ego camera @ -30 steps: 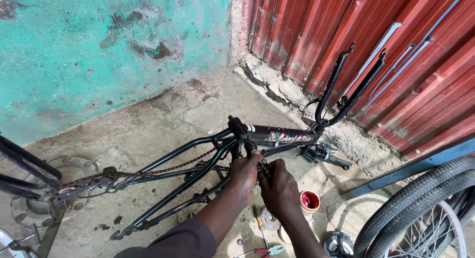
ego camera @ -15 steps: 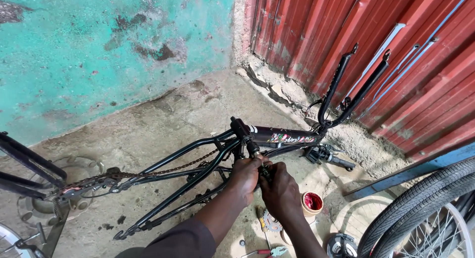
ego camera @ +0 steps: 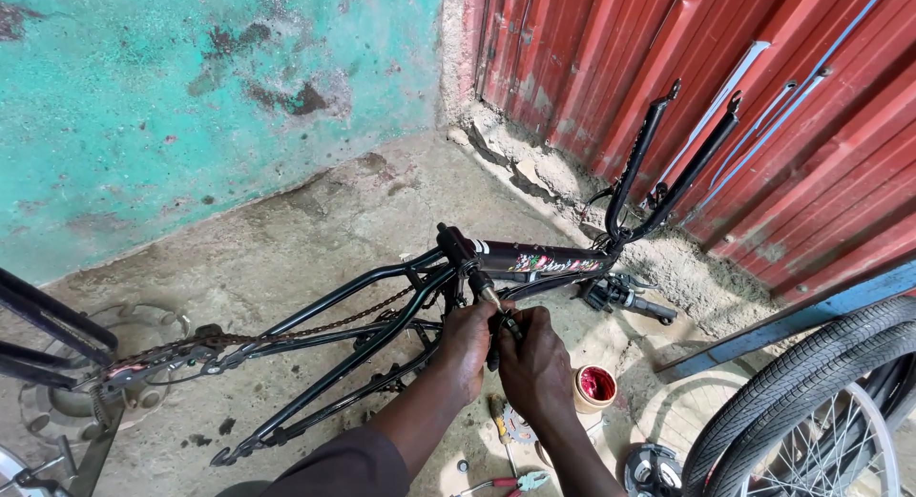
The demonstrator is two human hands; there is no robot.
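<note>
Both hands closed together on a short black tube below the seat junction of a black bike frame (ego camera: 534, 260): left hand (ego camera: 469, 342) gripping from the left, right hand (ego camera: 536, 371) wrapped around from the right, fingers touching. Frame lying upside down on the concrete floor (ego camera: 315, 230), fork (ego camera: 668, 168) pointing up toward a red corrugated wall (ego camera: 763, 87). Rusty chain (ego camera: 315, 327) running along the rear stays to the left. Just beside the right hand, a small red-filled tub (ego camera: 595, 386). Pliers (ego camera: 510, 482) on the floor below the wrists. Black tyres (ego camera: 811, 402) leaning at the right edge. Turquoise wall (ego camera: 191, 96) behind.
</note>
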